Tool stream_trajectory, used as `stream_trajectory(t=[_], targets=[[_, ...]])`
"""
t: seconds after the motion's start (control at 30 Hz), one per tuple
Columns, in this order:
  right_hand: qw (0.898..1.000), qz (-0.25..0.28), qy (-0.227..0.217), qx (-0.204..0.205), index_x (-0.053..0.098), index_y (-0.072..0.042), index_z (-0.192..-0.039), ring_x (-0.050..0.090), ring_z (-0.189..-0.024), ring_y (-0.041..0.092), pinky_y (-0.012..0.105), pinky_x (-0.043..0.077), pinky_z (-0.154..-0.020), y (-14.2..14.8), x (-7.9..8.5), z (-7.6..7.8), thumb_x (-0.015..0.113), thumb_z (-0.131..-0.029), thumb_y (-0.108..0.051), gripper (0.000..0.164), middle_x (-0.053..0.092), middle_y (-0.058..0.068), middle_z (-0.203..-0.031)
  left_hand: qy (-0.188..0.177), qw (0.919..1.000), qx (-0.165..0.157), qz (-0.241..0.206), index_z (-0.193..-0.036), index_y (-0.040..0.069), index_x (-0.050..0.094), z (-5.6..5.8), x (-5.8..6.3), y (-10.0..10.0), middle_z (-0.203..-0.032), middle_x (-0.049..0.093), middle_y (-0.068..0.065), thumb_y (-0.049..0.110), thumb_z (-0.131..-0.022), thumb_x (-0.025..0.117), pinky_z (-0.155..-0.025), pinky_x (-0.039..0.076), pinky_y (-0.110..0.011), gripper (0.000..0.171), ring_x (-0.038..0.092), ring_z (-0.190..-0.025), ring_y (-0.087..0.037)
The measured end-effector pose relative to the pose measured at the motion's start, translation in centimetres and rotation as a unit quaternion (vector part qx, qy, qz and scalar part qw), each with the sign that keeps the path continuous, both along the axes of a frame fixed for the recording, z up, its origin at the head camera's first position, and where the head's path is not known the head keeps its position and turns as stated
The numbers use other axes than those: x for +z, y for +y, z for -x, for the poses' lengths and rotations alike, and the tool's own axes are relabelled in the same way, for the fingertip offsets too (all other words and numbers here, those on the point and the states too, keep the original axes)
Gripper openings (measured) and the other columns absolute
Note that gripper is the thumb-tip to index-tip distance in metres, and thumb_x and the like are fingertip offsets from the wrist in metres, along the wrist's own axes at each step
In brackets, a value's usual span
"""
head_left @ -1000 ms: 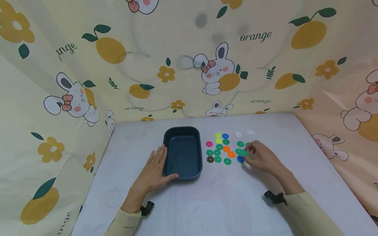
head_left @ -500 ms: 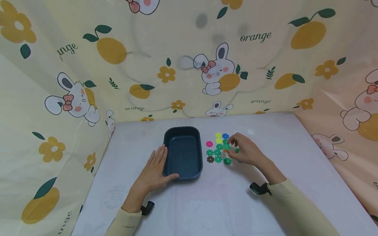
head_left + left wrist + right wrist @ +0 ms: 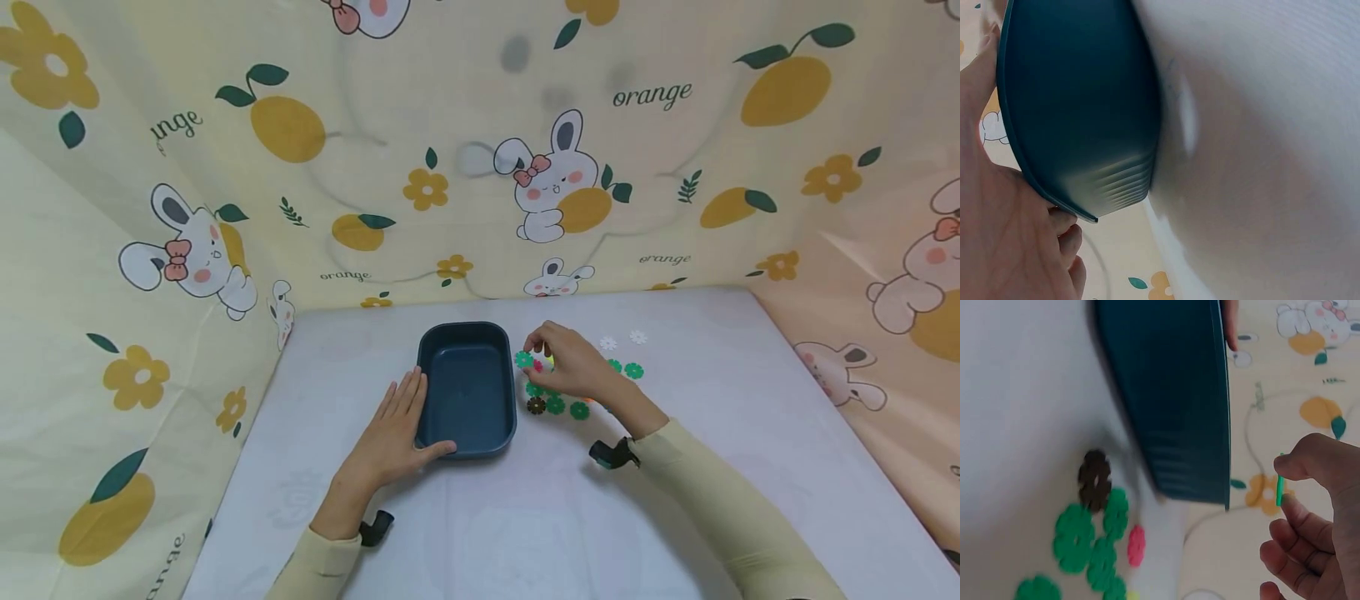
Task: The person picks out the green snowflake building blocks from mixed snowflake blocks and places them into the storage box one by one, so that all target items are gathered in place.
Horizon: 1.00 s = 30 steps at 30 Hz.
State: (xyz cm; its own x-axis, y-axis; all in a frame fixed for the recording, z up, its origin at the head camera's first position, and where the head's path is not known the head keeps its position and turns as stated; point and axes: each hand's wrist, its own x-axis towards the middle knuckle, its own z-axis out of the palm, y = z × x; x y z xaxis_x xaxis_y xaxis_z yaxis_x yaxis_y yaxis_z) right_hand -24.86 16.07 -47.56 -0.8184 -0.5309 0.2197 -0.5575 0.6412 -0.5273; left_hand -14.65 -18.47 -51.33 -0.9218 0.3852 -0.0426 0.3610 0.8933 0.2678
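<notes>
My right hand (image 3: 567,360) pinches a green snowflake-shaped disc (image 3: 523,359) between thumb and fingertips, just beyond the right rim of a dark blue rectangular bin (image 3: 467,400). In the right wrist view the same green disc (image 3: 1280,481) shows edge-on, raised above the table. My left hand (image 3: 392,437) rests along the bin's left side, fingers straight, thumb spread over the near corner. The bin's floor shows bare. Beneath my right hand lie more green discs (image 3: 555,405), a brown disc (image 3: 536,406) and a pink disc (image 3: 1137,545); part of this group is hidden by the hand.
Two white discs (image 3: 637,337) lie at the back right of the white table (image 3: 480,525), with green discs (image 3: 633,371) in front of them. A cloth printed with rabbits and oranges (image 3: 450,167) rises behind and at both sides.
My right hand has moved left from the right-hand discs, carrying the green disc across the group to beside the bin. The left hand and bin have stayed put.
</notes>
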Motion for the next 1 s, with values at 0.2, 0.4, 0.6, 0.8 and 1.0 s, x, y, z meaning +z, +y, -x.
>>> stream_trajectory(t=[0.2,0.4,0.6,0.8,1.0], targets=[[0.999,-0.020,0.016,0.026,0.069,-0.009,-0.112,0.060,-0.094,0.021,0.035,0.055,-0.078,-2.8,0.0,1.2,0.084,-0.090,-0.022,0.029,0.066,0.008,-0.106,-0.002,1.0000,0.001,0.001,-0.171,0.003,0.002,0.0,0.2,0.1,-0.180,-0.005,-0.011,0.084,-0.092,0.057,-0.136,0.002,-0.046,0.125,-0.002,-0.167,-0.025],[0.998,-0.043,0.007,0.035,0.070,-0.010,-0.114,0.062,-0.096,0.019,0.037,0.057,-0.085,-5.3,-0.3,2.3,0.082,-0.093,-0.027,0.030,0.065,0.005,-0.108,0.000,1.0000,-0.001,-0.001,-0.171,0.002,0.004,0.1,0.1,0.0,-0.180,-0.003,-0.012,0.084,-0.093,0.056,-0.136,0.003,-0.047,0.125,-0.001,-0.167,-0.026],[0.997,-0.065,-0.006,0.033,0.070,-0.011,-0.117,0.062,-0.100,0.019,0.037,0.059,-0.092,-7.6,-1.0,3.3,0.084,-0.092,-0.029,0.034,0.066,0.004,-0.112,-0.004,1.0000,-0.005,0.002,-0.171,0.002,0.002,0.2,0.1,0.0,-0.180,-0.004,-0.012,0.085,-0.093,0.053,-0.136,0.002,-0.047,0.125,-0.002,-0.167,-0.026],[0.996,-0.085,-0.010,0.038,0.070,-0.010,-0.117,0.063,-0.099,0.021,0.039,0.059,-0.092,-9.4,-1.4,4.0,0.085,-0.091,-0.030,0.037,0.067,0.005,-0.113,-0.006,1.0000,-0.005,0.000,-0.171,0.002,0.002,0.3,0.1,-0.1,-0.180,-0.004,-0.012,0.085,-0.093,0.053,-0.136,0.002,-0.046,0.125,-0.002,-0.167,-0.025],[0.992,-0.118,0.005,0.050,0.071,-0.011,-0.117,0.061,-0.094,0.018,0.035,0.058,-0.086,-10.7,-1.8,4.7,0.085,-0.091,-0.034,0.037,0.066,0.003,-0.109,-0.011,0.9999,-0.003,-0.001,-0.171,0.003,0.002,0.3,0.0,-0.1,-0.180,-0.005,-0.011,0.085,-0.094,0.053,-0.136,0.001,-0.047,0.124,-0.002,-0.167,-0.026]])
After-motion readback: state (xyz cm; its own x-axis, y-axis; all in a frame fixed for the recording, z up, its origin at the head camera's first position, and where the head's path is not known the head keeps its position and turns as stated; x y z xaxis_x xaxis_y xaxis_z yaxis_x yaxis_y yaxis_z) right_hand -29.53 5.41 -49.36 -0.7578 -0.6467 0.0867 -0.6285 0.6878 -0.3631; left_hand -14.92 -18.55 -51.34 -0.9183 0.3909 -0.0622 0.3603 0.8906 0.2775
